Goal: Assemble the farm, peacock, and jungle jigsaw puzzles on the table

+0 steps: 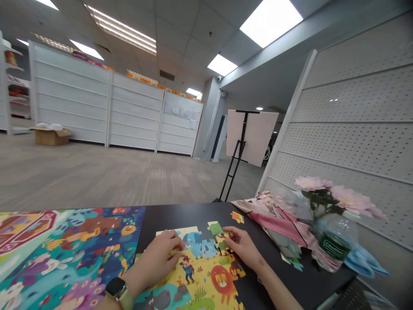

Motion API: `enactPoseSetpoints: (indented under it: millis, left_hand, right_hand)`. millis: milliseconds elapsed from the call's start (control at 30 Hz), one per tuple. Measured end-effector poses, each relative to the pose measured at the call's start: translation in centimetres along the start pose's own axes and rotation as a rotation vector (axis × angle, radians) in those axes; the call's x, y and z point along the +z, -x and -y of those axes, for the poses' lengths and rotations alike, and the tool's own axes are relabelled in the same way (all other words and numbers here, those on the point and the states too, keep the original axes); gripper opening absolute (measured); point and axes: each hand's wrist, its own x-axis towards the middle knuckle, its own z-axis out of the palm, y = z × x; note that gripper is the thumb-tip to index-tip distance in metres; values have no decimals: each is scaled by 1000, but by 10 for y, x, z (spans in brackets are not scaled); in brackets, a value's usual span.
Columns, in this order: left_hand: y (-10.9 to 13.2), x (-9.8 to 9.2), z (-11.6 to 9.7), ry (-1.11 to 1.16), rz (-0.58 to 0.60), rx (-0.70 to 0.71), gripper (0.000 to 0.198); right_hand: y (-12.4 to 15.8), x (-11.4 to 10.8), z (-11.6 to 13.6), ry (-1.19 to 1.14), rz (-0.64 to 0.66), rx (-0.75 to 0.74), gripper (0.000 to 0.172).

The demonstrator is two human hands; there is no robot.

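Observation:
A partly assembled jigsaw puzzle (203, 269) with a lion, an elephant and a hippo lies on the black table (180, 215). My left hand (158, 256), with a smartwatch (116, 289) on the wrist, rests at the puzzle's left side, its fingertips pinching a small jigsaw piece (177, 249). My right hand (241, 246) lies open on the puzzle's right edge, nearest a green piece (215, 228). A loose orange piece (237, 217) sits just beyond. A large printed puzzle picture (71, 249) lies left of the puzzle.
Right of the puzzle lie a patterned pink cloth (274, 219), a few loose pieces (293, 262), a plastic water bottle (335, 241) and pink artificial flowers (335, 191). A white pegboard wall (351, 116) stands beyond the table's right side, with a black easel (238, 150) behind.

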Motion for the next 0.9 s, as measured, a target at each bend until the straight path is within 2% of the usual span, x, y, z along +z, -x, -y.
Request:
enactPoseSetpoints:
  millis: [267, 567, 733, 900]
  left_hand:
    - [0, 1, 1, 21, 5, 3, 19]
    - [0, 1, -2, 9, 8, 1, 18]
    - [0, 2, -1, 17, -2, -5, 18]
    - [-1, 4, 3, 11, -4, -11, 18]
  right_hand:
    - [3, -7, 4, 260, -7, -49, 26]
    - [5, -8, -1, 286, 57, -114, 14]
    - [-19, -17, -9, 274, 26, -121, 30]
    - [-59, -14, -8, 240, 176, -117, 54]
